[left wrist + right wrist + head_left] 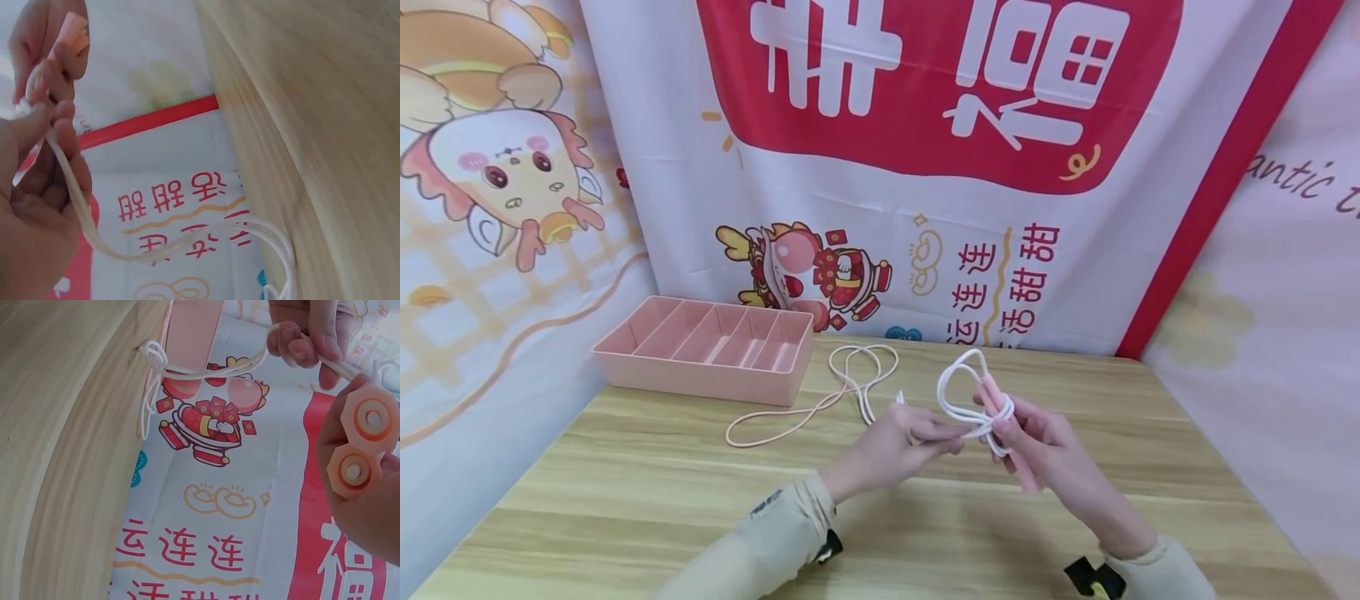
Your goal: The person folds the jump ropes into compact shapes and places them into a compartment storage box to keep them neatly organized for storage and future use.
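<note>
Closest: my pale cuffed sleeves (752,537), soft, wrinkled fabric. Past them, my right hand (1048,442) has its fingers curled around two pink handles (1026,475), held side by side. Handles: straight, matte, plastic-looking; ends faceted, roughly octagonal, round bore with a pale plug inside. White cord (77,201) is smooth, round in section, flexible; several turns go around both handles right at my right thumb, and an open loop stands off beside the far end. My left hand (902,442) is just beside the handles, thumb and fingers pinching the cord close to the wrap. So handles are in the right fingers, above the desk (647,500); cord spans both hands. The rest hangs down past my left hand and lies in loose loops on the desk's wood-grain top, between left hand and tray (696,379). Tray: pink, smooth, rectangular, thin straight dividers, five compartments. Creased red-and-white banner (917,154) behind.
</note>
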A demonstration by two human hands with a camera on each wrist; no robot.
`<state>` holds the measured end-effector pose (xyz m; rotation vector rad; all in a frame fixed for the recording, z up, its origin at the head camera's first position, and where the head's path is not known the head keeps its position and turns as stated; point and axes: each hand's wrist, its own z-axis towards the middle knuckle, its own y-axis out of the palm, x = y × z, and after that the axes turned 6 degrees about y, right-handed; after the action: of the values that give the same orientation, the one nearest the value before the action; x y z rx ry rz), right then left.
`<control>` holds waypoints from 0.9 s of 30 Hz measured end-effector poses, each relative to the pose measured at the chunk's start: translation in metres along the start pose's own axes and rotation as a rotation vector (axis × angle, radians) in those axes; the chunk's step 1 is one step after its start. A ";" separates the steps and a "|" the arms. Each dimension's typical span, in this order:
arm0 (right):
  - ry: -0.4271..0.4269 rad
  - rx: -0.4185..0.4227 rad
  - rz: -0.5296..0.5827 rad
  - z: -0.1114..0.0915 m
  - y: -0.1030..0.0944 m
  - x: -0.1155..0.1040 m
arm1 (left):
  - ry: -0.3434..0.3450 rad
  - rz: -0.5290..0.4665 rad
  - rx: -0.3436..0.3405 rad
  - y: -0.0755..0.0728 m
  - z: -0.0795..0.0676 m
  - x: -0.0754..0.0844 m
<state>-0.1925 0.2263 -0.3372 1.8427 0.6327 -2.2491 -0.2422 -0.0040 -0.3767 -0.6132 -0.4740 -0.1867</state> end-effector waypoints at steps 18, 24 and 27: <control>-0.107 -0.112 -0.016 0.001 0.006 0.004 | -0.401 -0.295 -0.051 -0.017 -0.003 -0.008; -0.100 -0.108 -0.031 0.001 0.007 0.006 | -0.354 -0.261 -0.120 -0.015 -0.005 -0.014; -0.110 -0.097 -0.049 0.002 0.007 0.007 | -0.317 -0.255 -0.151 -0.017 -0.007 -0.017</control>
<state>-0.1931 0.2198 -0.3451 1.6640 0.7613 -2.2877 -0.2599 -0.0208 -0.3812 -0.7334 -0.8514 -0.3725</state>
